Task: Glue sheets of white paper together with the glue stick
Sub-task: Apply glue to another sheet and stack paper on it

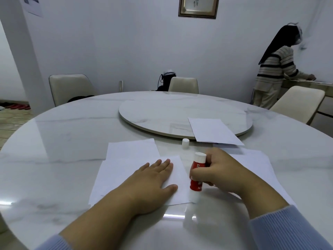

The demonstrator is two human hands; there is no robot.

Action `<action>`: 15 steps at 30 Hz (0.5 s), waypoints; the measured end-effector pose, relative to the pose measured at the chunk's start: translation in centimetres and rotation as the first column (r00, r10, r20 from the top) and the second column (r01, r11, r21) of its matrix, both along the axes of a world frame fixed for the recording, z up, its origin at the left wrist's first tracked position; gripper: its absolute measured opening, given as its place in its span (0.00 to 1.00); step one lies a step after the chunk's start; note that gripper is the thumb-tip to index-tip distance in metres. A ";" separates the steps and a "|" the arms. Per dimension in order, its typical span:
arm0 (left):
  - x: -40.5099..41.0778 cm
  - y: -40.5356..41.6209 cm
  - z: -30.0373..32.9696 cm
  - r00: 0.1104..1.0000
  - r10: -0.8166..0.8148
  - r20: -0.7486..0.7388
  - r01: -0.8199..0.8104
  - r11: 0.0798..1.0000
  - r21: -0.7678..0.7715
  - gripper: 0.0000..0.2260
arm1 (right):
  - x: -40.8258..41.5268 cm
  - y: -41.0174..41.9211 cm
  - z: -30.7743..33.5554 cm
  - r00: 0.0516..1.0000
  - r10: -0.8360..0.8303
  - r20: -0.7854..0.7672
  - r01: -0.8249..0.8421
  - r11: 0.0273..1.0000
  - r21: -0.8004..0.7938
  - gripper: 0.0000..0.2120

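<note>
The glue stick [197, 175] is a short cylinder with a red printed label and a white twist base at its upper end; it stands nearly upright, tip down, on the right edge of the nearest white paper sheet [115, 179]. Its glue end is a pale blur against the paper and hard to make out. The right hand [219, 171] grips it, fingers curled round the barrel and hiding much of the label. The left hand [153, 179] lies flat on the same sheet, fingers straight and close together, thumb spread, holding nothing.

That sheet overlaps a second sheet [131, 148] lying just beyond it. A third sheet [259, 165] lies under the right forearm, partly covered. A further sheet [214, 131] rests on the edge of the round lazy Susan [162, 112], its near corner overhanging. The small white cap [185, 143] stands upright between the sheets, beside the turntable's rim.

The table [54, 134] is round, glossy, grey-veined marble, its near edge cut off by the frame. Both sleeves are pale blue ribbed knit.
</note>
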State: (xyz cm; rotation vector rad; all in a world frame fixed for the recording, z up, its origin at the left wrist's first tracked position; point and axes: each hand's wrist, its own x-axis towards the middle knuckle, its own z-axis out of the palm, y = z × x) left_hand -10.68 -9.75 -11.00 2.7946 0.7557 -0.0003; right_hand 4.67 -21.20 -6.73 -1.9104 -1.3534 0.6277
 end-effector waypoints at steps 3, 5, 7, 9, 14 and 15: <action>-0.2 -0.1 0.3 0.999 0.044 -0.016 -0.044 0.999 -0.008 0.31 | 1.0 -0.2 0.3 0.971 -0.015 -0.238 0.042 0.993 0.109 0.13; -0.2 -0.5 0.8 0.996 0.056 -0.075 -0.056 0.998 -0.008 0.32 | 1.7 -0.2 0.6 0.896 -0.091 -0.435 0.234 0.929 0.288 0.05; -0.3 -1.3 2.1 0.986 -0.027 -0.165 0.016 0.998 -0.066 0.32 | 2.4 0.0 0.7 0.808 -0.165 -0.566 0.428 0.824 0.371 0.05; -0.5 -2.1 3.4 0.976 -0.137 -0.169 0.104 0.976 -0.189 0.30 | 2.7 0.2 0.7 0.762 -0.242 -0.600 0.532 0.763 0.368 0.04; 0.0 -3.7 1.4 0.935 0.311 -0.172 -0.284 0.945 0.163 0.38 | 2.3 0.3 0.5 0.765 -0.311 -0.564 0.559 0.755 0.342 0.07; 0.3 -4.2 0.9 0.910 0.346 -0.227 -0.313 0.934 0.172 0.41 | 2.2 0.4 0.5 0.771 -0.313 -0.554 0.554 0.758 0.344 0.07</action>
